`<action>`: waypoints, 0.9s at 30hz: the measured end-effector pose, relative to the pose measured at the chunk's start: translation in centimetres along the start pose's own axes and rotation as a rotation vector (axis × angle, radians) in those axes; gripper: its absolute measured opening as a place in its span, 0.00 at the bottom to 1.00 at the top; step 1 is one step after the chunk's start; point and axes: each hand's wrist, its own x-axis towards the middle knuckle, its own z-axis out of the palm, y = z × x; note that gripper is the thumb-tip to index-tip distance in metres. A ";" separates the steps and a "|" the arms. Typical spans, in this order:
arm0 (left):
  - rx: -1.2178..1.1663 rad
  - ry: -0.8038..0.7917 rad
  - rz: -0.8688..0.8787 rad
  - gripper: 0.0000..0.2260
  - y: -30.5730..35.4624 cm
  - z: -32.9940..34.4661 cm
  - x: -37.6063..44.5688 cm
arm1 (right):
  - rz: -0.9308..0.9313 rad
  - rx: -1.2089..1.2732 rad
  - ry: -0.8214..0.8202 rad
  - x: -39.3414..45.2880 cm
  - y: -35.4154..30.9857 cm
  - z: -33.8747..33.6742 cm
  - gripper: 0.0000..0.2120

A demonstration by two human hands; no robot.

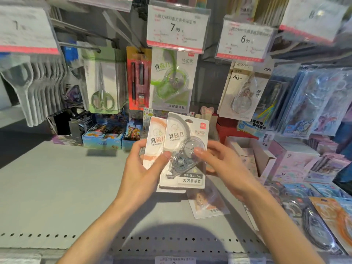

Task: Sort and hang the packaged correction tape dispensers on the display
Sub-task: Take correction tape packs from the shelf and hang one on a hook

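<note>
Both hands, left hand (144,164) and right hand (219,164), pinch grey-carded tape pack (185,149) (orange one behind) above grey shelf (57,178).

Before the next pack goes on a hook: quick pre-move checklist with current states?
1. Grip on the packs: ok. The left hand pinches the orange pack and grey pack; the right hand holds the grey pack's other side.
2. Packs separated: not ok. The grey pack overlaps the orange one.
3. Matching row found: ok. A green pack of the same design hangs under the 7.90 price tag.
4. Grey pack's hang hole free: ok, visible at its top edge, uncovered.
5. Free room on that hook: cannot tell, the price tag hides it.
6. Loose stock left: not ok. Another pack lies on the shelf.
</note>
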 end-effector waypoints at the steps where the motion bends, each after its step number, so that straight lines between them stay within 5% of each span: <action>1: -0.002 0.016 0.021 0.17 0.3 -0.1 0.1 | -0.005 -0.006 -0.015 -0.1 0.0 0.4 0.35; 6: -0.031 0.079 0.074 0.18 2.6 -1.2 1.0 | -0.110 0.144 0.044 0.3 -1.3 1.0 0.24; 10: 0.001 0.148 0.170 0.18 5.0 -2.9 2.4 | -0.174 0.252 0.050 0.5 -2.8 0.0 0.26; 18: 0.072 0.164 0.329 0.14 9.8 -4.4 5.5 | -0.283 0.244 0.147 1.5 -3.8 -0.7 0.15; 27: -0.003 0.130 0.463 0.14 12.8 -5.1 5.3 | -0.426 0.174 0.167 2.8 -5.9 1.3 0.15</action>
